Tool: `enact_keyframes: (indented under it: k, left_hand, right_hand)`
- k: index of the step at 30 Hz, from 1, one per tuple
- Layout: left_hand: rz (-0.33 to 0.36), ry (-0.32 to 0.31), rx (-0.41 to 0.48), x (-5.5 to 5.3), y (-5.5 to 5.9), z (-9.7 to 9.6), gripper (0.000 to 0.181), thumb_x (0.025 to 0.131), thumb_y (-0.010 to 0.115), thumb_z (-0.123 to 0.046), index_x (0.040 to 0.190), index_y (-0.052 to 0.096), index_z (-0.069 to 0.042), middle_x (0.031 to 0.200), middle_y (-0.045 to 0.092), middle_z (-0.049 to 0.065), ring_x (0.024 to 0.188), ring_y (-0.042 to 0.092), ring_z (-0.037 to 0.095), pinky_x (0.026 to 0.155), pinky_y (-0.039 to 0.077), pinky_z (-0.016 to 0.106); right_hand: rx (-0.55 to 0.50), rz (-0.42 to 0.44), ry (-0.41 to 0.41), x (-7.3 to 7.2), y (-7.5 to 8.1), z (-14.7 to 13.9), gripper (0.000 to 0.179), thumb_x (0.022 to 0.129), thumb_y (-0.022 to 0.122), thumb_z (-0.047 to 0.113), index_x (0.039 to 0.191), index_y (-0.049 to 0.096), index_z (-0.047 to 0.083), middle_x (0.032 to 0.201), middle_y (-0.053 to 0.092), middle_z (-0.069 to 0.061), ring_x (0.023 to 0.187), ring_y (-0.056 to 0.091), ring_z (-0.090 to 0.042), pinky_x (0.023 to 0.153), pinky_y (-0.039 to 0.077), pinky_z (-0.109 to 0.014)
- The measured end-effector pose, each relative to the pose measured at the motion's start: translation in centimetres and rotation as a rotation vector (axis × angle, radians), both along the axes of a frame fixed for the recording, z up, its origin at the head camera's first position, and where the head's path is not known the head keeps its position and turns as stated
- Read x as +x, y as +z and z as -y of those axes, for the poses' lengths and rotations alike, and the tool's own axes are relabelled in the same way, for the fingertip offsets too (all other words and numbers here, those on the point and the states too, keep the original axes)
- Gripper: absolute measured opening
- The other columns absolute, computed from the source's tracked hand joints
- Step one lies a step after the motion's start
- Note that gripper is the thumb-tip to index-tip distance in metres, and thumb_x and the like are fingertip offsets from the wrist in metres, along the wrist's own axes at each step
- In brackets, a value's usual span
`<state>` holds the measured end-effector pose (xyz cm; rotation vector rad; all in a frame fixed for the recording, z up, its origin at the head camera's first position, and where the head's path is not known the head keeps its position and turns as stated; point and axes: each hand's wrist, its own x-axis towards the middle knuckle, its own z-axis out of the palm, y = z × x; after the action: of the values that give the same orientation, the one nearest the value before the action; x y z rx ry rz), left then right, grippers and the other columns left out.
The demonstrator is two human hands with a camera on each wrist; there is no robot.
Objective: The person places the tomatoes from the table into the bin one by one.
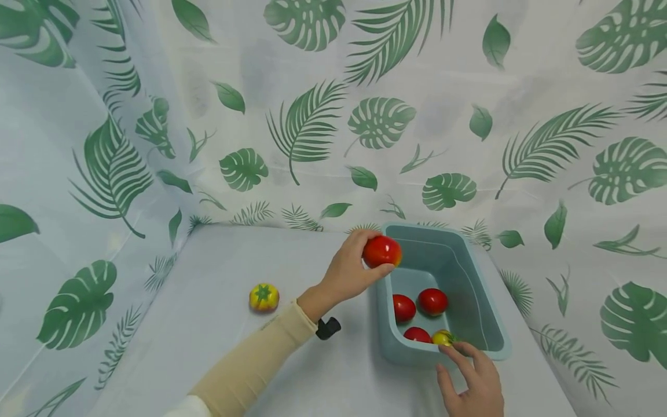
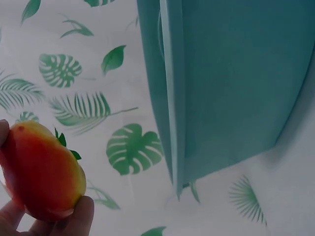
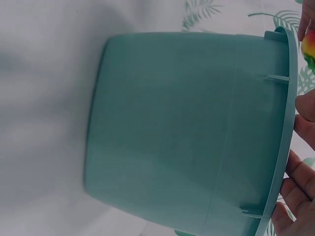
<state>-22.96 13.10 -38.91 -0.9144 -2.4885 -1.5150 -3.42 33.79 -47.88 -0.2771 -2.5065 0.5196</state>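
My left hand grips a glossy red tomato between thumb and fingers, above the left rim of a blue-green plastic bin. In the left wrist view this tomato turns yellow toward its green leafy top, with fingertips on both sides of it. Inside the bin lie three red tomatoes, one of them near the middle, and a yellow tomato with green leaves by the near wall. My right hand is at the near rim, fingers loosely bent, fingertips right at the edge; the right wrist view shows them along the rim.
A yellow tomato with a green star-shaped top sits on the white table, left of my left forearm. A black wrist device shows under that wrist. Leaf-printed sheets enclose the table at the back and sides.
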Motion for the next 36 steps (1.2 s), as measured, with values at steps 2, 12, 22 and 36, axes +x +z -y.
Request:
enact_keyframes:
  k: [2,12,22,36]
  left_hand:
    - [-0.001,-0.014,-0.009,0.0,0.0,-0.4,0.062,0.086,0.074,-0.032,0.139,0.044,-0.016,0.136,0.048,-0.001,0.118,0.049,0.014,0.087,0.052,0.026]
    - [-0.051,-0.081,-0.067,0.1,0.0,-2.5,0.063,0.086,0.072,-0.036,0.138,0.045,-0.014,0.132,0.051,-0.001,0.114,0.05,0.012,0.085,0.051,0.02]
    - [-0.061,-0.12,-0.128,0.6,-0.2,-4.2,0.067,0.086,0.072,-0.036,0.142,0.042,-0.016,0.14,0.047,-0.001,0.118,0.05,0.013,0.087,0.051,0.021]
    - [-0.043,-0.099,-0.195,-0.1,-0.7,-3.2,0.077,0.089,0.067,-0.047,0.151,0.033,-0.016,0.155,0.035,-0.001,0.138,0.037,0.019,0.109,0.039,0.039]
  right_hand:
    - [0.0,-0.008,0.007,0.0,0.0,-0.1,0.038,0.069,0.082,0.005,0.105,0.072,0.006,0.117,0.058,-0.014,0.107,0.049,-0.033,0.09,0.043,-0.059]
    - [-0.008,0.011,0.008,-0.1,-0.1,0.1,0.038,0.069,0.082,0.004,0.106,0.072,0.006,0.118,0.056,-0.013,0.109,0.048,-0.033,0.09,0.043,-0.06]
    - [0.006,0.006,0.037,-0.1,-0.1,0.1,0.039,0.068,0.082,0.004,0.105,0.071,0.006,0.116,0.056,-0.014,0.107,0.049,-0.033,0.089,0.042,-0.058]
    - [0.005,-0.023,0.031,0.0,0.0,-0.2,0.039,0.068,0.083,0.006,0.105,0.072,0.007,0.114,0.058,-0.013,0.105,0.05,-0.033,0.089,0.043,-0.057]
